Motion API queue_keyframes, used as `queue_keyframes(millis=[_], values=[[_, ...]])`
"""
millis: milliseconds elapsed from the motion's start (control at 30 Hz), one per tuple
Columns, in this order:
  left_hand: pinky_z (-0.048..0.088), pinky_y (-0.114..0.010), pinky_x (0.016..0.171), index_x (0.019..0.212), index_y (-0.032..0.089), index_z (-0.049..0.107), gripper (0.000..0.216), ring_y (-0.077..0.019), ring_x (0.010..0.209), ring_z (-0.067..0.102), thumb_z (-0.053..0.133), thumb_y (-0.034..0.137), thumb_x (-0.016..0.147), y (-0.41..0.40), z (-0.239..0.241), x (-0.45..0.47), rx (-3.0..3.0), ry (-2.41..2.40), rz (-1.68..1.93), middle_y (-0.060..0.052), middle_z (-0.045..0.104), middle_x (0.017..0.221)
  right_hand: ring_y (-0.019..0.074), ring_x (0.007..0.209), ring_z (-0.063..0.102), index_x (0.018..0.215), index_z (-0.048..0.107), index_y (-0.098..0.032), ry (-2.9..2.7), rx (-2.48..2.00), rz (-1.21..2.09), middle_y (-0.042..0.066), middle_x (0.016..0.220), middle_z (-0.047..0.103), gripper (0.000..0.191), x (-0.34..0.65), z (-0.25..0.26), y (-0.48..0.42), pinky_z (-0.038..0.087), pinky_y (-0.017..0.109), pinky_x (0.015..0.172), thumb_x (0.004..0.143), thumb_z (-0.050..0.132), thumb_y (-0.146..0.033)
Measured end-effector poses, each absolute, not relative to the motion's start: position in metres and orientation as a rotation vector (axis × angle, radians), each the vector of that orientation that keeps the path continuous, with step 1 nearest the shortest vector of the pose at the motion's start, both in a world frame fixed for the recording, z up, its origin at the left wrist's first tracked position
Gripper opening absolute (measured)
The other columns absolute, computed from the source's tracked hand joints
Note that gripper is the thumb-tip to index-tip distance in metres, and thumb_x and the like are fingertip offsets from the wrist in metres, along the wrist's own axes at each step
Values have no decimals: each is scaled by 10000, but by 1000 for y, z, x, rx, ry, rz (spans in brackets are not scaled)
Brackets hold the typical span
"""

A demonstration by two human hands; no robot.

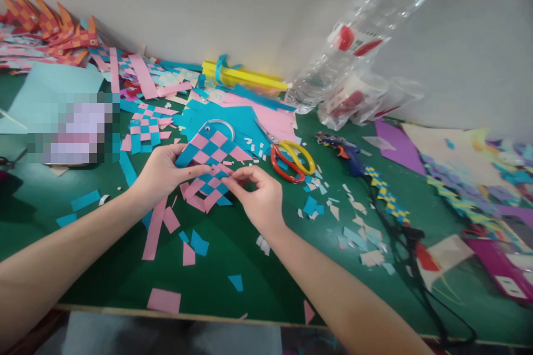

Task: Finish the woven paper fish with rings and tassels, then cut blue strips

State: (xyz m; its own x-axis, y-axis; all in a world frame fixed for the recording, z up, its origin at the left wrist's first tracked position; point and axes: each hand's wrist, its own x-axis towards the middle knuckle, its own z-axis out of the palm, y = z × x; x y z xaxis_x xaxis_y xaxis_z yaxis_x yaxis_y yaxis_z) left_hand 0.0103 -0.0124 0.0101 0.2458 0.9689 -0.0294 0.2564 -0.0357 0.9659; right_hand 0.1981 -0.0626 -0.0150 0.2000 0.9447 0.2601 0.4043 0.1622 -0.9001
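Note:
A fish woven from pink and blue paper strips (pixel 213 147) is held above the green table between my two hands. It has a small eye near its upper left tip. My left hand (pixel 164 169) is closed on its left edge, thumb across the front. The fingers of my right hand (pixel 258 191) pinch its lower right part, where strip ends stick out. Red and yellow handled scissors (pixel 291 161) lie just beyond my right hand, blades on blue paper. Behind the fish are blue sheets (pixel 245 116) and a white ring-shaped piece, partly hidden.
Paper scraps (pixel 200 242) litter the green table (pixel 125 277). At the right lies a blue glue gun (pixel 352 158) with its black cord. A big plastic bottle (pixel 353 39) leans against the wall. Orange woven pieces (pixel 54 25) are heaped far left, near a blurred-out phone-like object (pixel 79 130).

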Motion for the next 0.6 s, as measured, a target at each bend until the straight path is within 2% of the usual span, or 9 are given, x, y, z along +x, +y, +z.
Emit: queue_keyframes(millis=[233, 400, 500, 600], values=[[570, -330, 671, 840, 182, 711, 333, -204, 737, 669, 806, 429, 638, -12, 11, 11, 1461, 1235, 889, -35, 716, 794, 128, 648, 581, 718, 613, -226, -1366, -1388, 670, -14, 716, 648, 200, 199, -17, -63, 515, 284, 650, 700, 754, -366], [586, -337, 678, 850, 195, 720, 343, -214, 751, 682, 828, 409, 604, -11, 12, 12, 1394, 1207, 905, -38, 728, 824, 143, 785, 598, 894, 545, -242, -1244, -1277, 692, 17, 890, 617, 325, 203, -23, -58, 516, 285, 684, 705, 726, -435], [581, -327, 668, 803, 197, 713, 282, -207, 728, 683, 824, 376, 617, -12, 12, 12, 1410, 1176, 861, -34, 728, 800, 162, 834, 632, 907, 614, -231, -1293, -1247, 851, 32, 901, 668, 268, 203, -22, -57, 520, 305, 728, 751, 683, -438], [560, -301, 626, 740, 194, 696, 221, -186, 678, 666, 805, 361, 644, -12, 12, 12, 1474, 1200, 821, -25, 714, 749, 155, 748, 643, 818, 681, -216, -1378, -1255, 991, 15, 794, 698, 206, 203, -18, -60, 519, 302, 693, 781, 657, -417]])
